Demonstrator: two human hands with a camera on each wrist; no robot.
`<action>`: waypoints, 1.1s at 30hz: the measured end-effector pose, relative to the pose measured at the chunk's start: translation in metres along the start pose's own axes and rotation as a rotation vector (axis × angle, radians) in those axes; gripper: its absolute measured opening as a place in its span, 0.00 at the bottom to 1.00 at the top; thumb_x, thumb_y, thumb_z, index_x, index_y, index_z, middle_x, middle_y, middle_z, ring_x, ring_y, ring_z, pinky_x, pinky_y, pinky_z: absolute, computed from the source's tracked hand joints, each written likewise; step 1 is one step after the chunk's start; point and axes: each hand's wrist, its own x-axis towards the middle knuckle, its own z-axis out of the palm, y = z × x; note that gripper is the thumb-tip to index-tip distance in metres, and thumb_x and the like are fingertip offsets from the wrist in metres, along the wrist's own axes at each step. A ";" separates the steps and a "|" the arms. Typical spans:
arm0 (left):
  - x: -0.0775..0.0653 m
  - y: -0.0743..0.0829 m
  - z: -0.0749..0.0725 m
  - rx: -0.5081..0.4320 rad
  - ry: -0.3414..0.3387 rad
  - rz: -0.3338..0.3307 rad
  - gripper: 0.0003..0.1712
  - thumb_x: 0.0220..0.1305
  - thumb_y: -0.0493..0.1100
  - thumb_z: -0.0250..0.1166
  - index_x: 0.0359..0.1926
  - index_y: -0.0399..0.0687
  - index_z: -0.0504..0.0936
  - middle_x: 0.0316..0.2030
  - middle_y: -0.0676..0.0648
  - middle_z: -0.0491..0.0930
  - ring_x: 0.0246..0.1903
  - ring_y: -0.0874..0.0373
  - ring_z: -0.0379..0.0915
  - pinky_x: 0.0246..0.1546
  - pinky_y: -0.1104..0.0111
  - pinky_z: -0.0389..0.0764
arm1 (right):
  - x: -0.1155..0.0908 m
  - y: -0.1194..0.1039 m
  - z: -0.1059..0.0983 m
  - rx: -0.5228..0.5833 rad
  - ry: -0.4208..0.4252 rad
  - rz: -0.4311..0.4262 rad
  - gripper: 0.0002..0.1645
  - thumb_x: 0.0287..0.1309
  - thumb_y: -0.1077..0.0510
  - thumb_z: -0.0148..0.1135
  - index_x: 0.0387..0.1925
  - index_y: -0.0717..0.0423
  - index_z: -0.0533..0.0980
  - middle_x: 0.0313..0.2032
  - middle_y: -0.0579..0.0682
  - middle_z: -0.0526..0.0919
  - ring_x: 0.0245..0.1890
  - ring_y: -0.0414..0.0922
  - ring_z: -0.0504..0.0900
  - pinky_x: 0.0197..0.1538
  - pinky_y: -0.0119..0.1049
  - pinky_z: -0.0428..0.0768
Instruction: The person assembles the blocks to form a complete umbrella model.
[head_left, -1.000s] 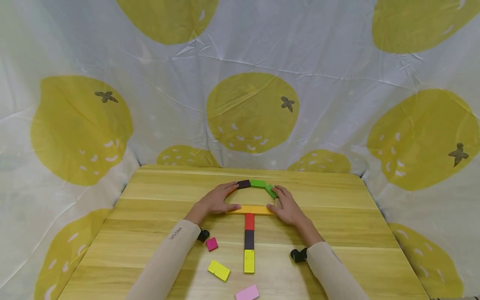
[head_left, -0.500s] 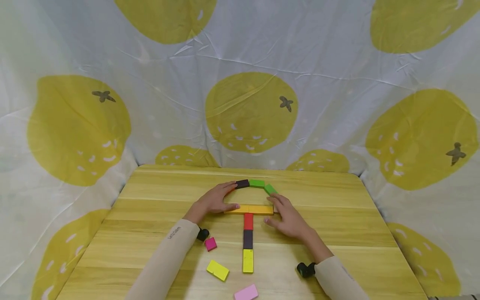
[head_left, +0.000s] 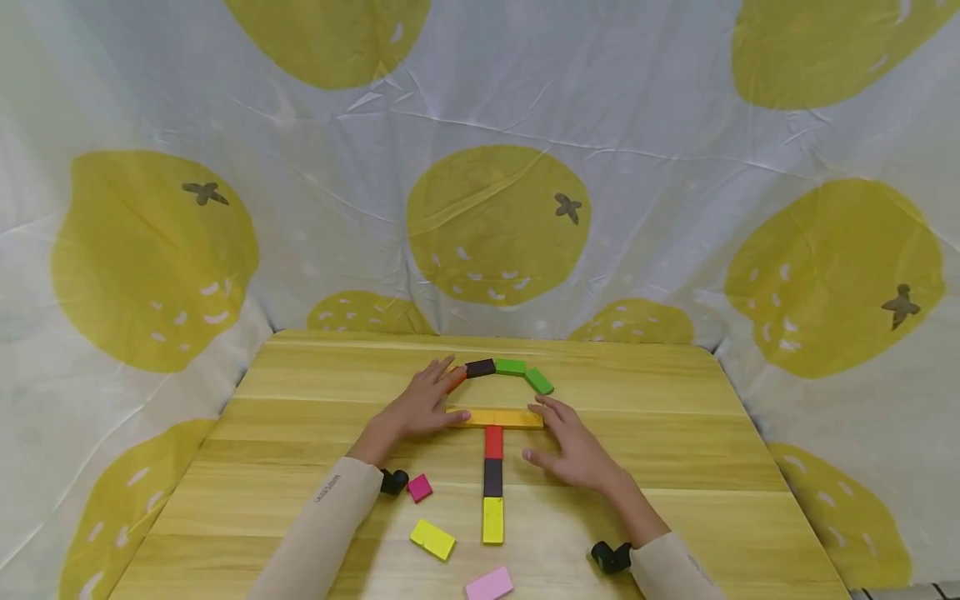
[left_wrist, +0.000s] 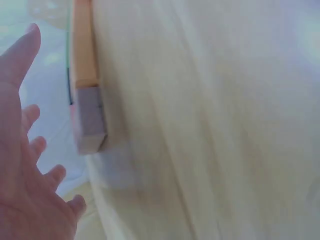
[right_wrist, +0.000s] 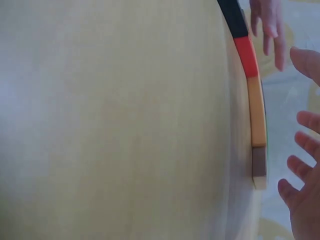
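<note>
Wooden blocks lie joined in a figure on the table. Two orange blocks (head_left: 506,418) form a crossbar, above a stem of a red block (head_left: 493,442), a black block (head_left: 492,477) and a yellow block (head_left: 492,521). Over the bar curves an arc with an orange-red block (head_left: 455,379), another black block (head_left: 481,367) and two green blocks (head_left: 511,367). My left hand (head_left: 411,408), fingers spread, is at the figure's left side and hides part of it. My right hand (head_left: 573,446) hovers with loose fingers by the bar's right end, gripping nothing; its fingers (right_wrist: 300,167) show apart from the blocks.
Loose on the near table (head_left: 637,400) lie a magenta block (head_left: 420,488), a second yellow block (head_left: 432,539) and a pink block (head_left: 489,583). Black wrist cameras (head_left: 611,557) sit at both wrists. A fruit-printed cloth (head_left: 652,208) hangs behind the table.
My right hand has come off the arc's right side, drawing back toward me. My left hand has shifted left and slightly back, uncovering more of the orange-red block. The figure looks unchanged.
</note>
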 end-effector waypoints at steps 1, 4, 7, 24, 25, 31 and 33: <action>-0.005 0.002 -0.002 -0.016 0.010 -0.006 0.52 0.67 0.68 0.64 0.81 0.50 0.57 0.82 0.37 0.46 0.79 0.28 0.43 0.75 0.33 0.52 | -0.002 -0.001 0.001 -0.005 0.002 -0.012 0.50 0.64 0.29 0.61 0.79 0.45 0.61 0.80 0.49 0.56 0.80 0.55 0.56 0.73 0.63 0.67; -0.020 0.009 -0.009 -0.057 0.026 -0.025 0.52 0.67 0.68 0.64 0.82 0.52 0.56 0.82 0.39 0.46 0.79 0.31 0.44 0.75 0.34 0.55 | -0.007 -0.005 0.002 -0.010 0.001 -0.039 0.49 0.63 0.30 0.63 0.78 0.46 0.62 0.80 0.50 0.58 0.79 0.55 0.57 0.73 0.63 0.67; -0.034 0.018 -0.009 -0.076 0.035 -0.039 0.53 0.65 0.71 0.64 0.82 0.57 0.54 0.82 0.40 0.47 0.79 0.33 0.46 0.72 0.33 0.59 | -0.014 -0.009 0.005 -0.010 -0.010 -0.048 0.49 0.62 0.33 0.66 0.78 0.45 0.62 0.80 0.49 0.57 0.79 0.55 0.57 0.72 0.63 0.69; -0.097 0.061 0.012 -0.062 0.058 -0.089 0.54 0.59 0.73 0.68 0.79 0.58 0.63 0.80 0.45 0.56 0.79 0.38 0.49 0.73 0.36 0.61 | -0.026 -0.038 0.024 -0.006 -0.101 -0.130 0.54 0.58 0.26 0.66 0.79 0.40 0.60 0.80 0.49 0.55 0.79 0.54 0.58 0.69 0.63 0.73; -0.100 0.062 0.014 -0.062 0.058 -0.092 0.54 0.59 0.73 0.68 0.79 0.58 0.63 0.80 0.45 0.56 0.79 0.39 0.49 0.73 0.36 0.60 | -0.026 -0.039 0.026 -0.011 -0.104 -0.136 0.54 0.58 0.26 0.66 0.79 0.40 0.60 0.80 0.49 0.55 0.79 0.55 0.58 0.68 0.63 0.73; -0.114 0.069 0.025 -0.091 0.047 -0.112 0.53 0.59 0.72 0.69 0.79 0.57 0.63 0.80 0.45 0.57 0.79 0.37 0.48 0.76 0.34 0.50 | -0.026 -0.044 0.032 -0.028 -0.125 -0.140 0.57 0.55 0.20 0.62 0.79 0.38 0.60 0.81 0.46 0.54 0.80 0.54 0.55 0.70 0.63 0.71; -0.117 0.071 0.027 -0.094 0.052 -0.115 0.52 0.60 0.71 0.69 0.79 0.57 0.63 0.80 0.45 0.57 0.79 0.37 0.47 0.77 0.34 0.48 | -0.025 -0.045 0.035 -0.047 -0.126 -0.136 0.56 0.55 0.18 0.59 0.79 0.36 0.60 0.81 0.45 0.54 0.81 0.54 0.54 0.71 0.63 0.70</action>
